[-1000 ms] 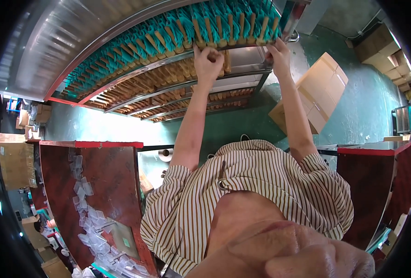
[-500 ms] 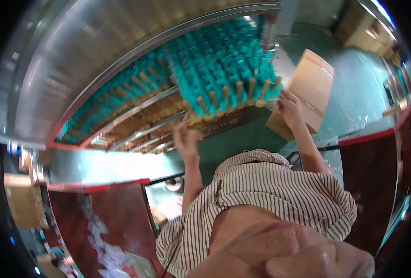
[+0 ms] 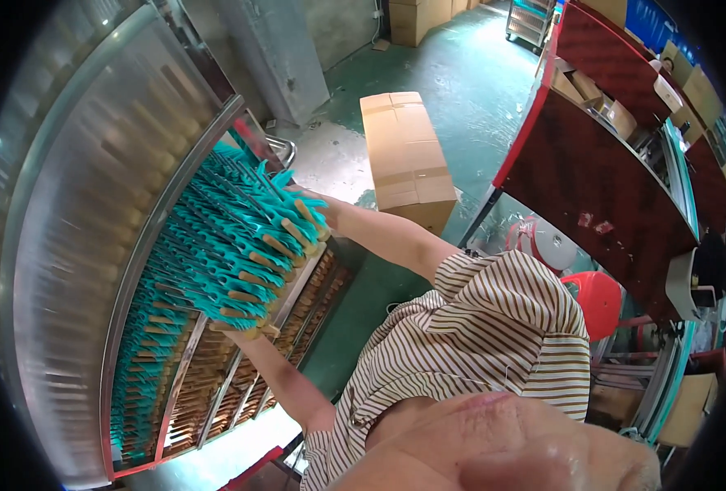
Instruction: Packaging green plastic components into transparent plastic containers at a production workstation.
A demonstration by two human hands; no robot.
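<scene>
A rack [image 3: 203,385] on the left holds rows of teal, feathery-looking pieces with thin dark rods among them. Its top layer is a tray of teal pieces [image 3: 224,221] edged with tan, peg-like ends; their exact kind I cannot make out. My left hand [image 3: 242,335] is at the tray's near corner, its fingers mostly hidden under the edge. At the far corner, my right hand [image 3: 318,204] grips the tray's other end, partly covered by teal pieces. Both arms reach out to the left, and the tray lies between the hands.
A curved, translucent metal-framed cover [image 3: 93,204] rises over the rack. On the green floor stands a closed cardboard box [image 3: 408,155]. Dark red work tables [image 3: 600,180] are at the right, with a red stool [image 3: 596,303] beside them. A grey pillar [image 3: 285,65] stands behind.
The view has turned right, so the rack now sits at the left. My left hand, earlier loosely spread by the tray's edge, is now against its corner. The right hand stays on the tray.
</scene>
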